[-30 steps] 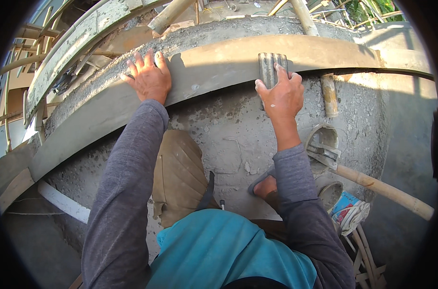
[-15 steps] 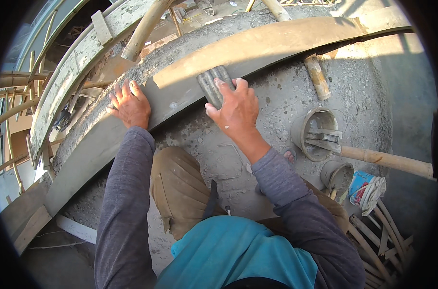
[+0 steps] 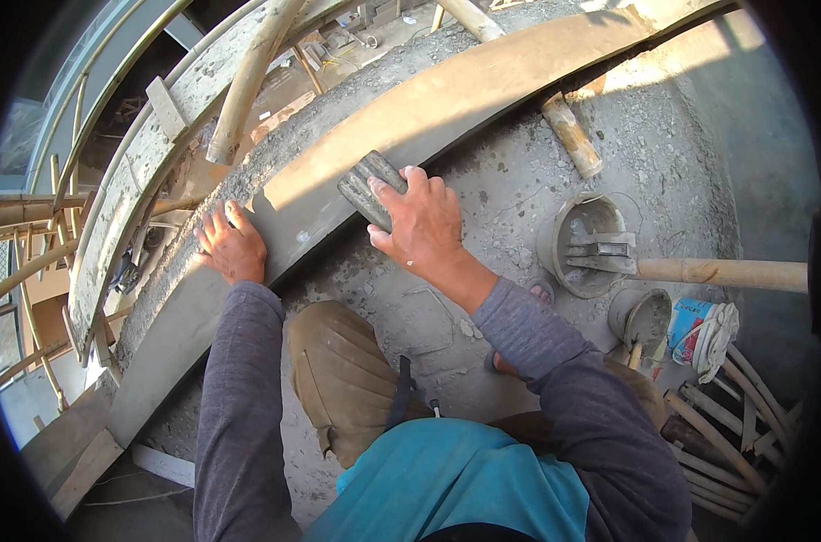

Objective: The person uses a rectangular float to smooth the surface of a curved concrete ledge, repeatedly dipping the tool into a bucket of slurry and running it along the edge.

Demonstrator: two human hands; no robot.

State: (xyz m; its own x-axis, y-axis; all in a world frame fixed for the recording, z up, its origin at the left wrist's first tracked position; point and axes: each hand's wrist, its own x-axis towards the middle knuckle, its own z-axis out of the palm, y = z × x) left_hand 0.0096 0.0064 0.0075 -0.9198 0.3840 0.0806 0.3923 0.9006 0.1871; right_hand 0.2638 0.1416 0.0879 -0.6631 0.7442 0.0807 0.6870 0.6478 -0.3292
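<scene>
A curved ledge of smooth grey plaster (image 3: 329, 194) runs from lower left to upper right in front of me, partly sunlit. My right hand (image 3: 421, 221) grips a dark grey grooved block (image 3: 371, 190), whose flat side lies against the ledge near its lower edge. I cannot make out what the block is made of. To the left, my left hand (image 3: 231, 246) rests on the ledge's upper edge with the fingers spread, holding nothing. Pale dabs mark the right hand's fingers and wrist.
At right stand a large bucket (image 3: 555, 239) with a wooden-handled tool in it, a smaller bucket (image 3: 623, 312) and a blue-and-white tub (image 3: 690, 325). Cut bamboo strips (image 3: 722, 434) lie beyond them. A bamboo stub (image 3: 573, 135) and bamboo poles (image 3: 252, 81) stand near the ledge.
The view has shifted and turned slightly. My right hand has drawn the grooved block a little leftward, nearer my left hand, and tilted it. The left hand stays on the ledge.
</scene>
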